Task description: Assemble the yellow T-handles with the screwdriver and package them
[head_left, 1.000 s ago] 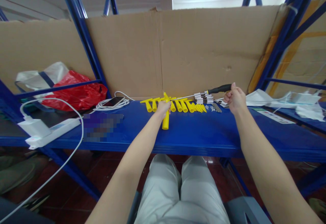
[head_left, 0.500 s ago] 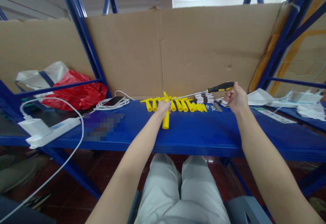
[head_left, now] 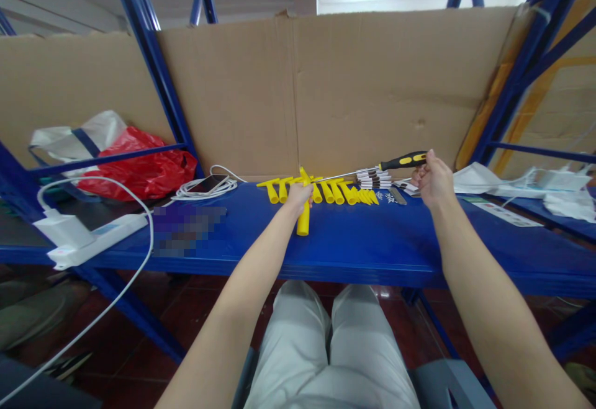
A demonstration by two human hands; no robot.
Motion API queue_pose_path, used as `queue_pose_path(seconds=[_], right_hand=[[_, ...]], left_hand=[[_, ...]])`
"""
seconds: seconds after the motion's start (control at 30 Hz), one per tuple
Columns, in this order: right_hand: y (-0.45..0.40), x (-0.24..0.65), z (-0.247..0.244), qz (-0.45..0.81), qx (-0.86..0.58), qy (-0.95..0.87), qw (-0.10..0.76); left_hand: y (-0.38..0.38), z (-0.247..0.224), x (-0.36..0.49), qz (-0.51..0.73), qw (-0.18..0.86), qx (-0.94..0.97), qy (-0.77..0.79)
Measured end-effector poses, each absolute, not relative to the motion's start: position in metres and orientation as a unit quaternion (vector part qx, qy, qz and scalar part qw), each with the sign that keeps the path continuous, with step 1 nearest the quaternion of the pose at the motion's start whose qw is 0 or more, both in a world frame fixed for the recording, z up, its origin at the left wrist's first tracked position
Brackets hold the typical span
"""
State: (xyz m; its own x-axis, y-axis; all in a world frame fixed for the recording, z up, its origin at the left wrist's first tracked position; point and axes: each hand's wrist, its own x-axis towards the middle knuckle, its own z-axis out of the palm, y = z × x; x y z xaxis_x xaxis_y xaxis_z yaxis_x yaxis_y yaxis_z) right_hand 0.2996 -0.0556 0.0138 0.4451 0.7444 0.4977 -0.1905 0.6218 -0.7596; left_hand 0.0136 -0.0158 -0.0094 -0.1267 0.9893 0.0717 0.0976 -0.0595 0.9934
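Note:
My left hand (head_left: 300, 195) is closed around a yellow T-shaped plastic handle (head_left: 303, 221) and holds it above the blue shelf. My right hand (head_left: 434, 178) pinches the end of the black and yellow grip of a long screwdriver (head_left: 403, 160). Its thin metal shaft points left, and the tip reaches the head of the yellow handle by my left fingers. Behind my left hand lies a row of similar yellow handles (head_left: 336, 192), with small flat yellow pieces (head_left: 367, 196) at its right end. Tiny silver screws (head_left: 388, 197) and a grey metal strip (head_left: 397, 195) lie beneath the screwdriver.
A stack of white packets with dark bands (head_left: 374, 178) sits by the cardboard wall (head_left: 372, 86). To the left are a coiled white cable (head_left: 205, 189), a power strip (head_left: 100, 238) and a red plastic bag (head_left: 139, 164). A printed sheet (head_left: 505, 211) lies at the right.
The screwdriver has turned about its own axis, so more yellow shows on its grip. My right fingers have shifted slightly, while my left hand and the yellow handle stay in place.

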Motion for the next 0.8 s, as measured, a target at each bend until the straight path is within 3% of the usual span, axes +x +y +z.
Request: queue_pose_path(seconds=[0.8], right_hand=[[-0.0554, 0.2980, 0.0130, 0.313, -0.303, -0.441, 0.785]], left_hand=[[-0.0149, -0.0102, 0.0132, 0.526, 0.432, 0.501, 0.535]])
